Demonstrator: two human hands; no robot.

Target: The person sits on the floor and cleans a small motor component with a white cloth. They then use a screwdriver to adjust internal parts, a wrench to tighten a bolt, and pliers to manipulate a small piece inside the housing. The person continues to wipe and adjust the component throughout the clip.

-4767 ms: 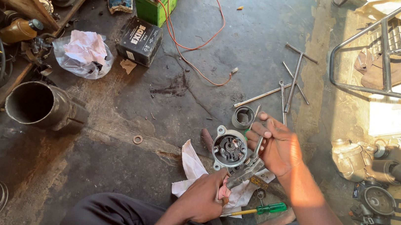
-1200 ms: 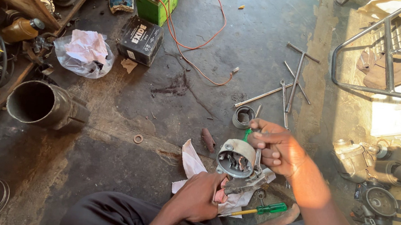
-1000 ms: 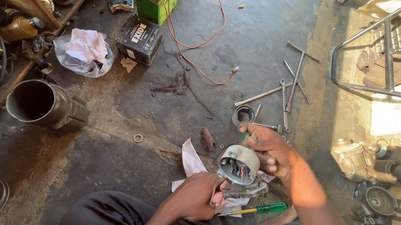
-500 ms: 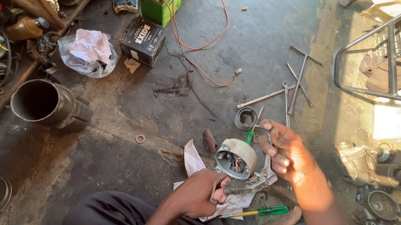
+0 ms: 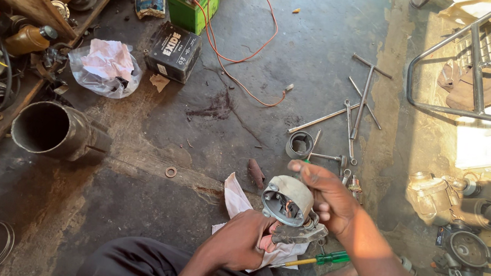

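My right hand (image 5: pixel 330 198) gripped the housing (image 5: pixel 289 198) at 3 o'clock, fingers curled on it. Left hand (image 5: pixel 240 244), at 7, probably pinched its bracket (image 5: pixel 299 233). It needed level, firm support over the rag (image 5: pixel 239 201).

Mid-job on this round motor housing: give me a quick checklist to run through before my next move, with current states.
1. Right hand grips the grey round housing: ok.
2. Left hand steadies the metal bracket below it: ok.
3. White rag under the work: ok.
4. Green-handled screwdriver within reach: ok.
5. Wrenches close by on the floor: ok.
6. Housing's inside parts intact: cannot tell.
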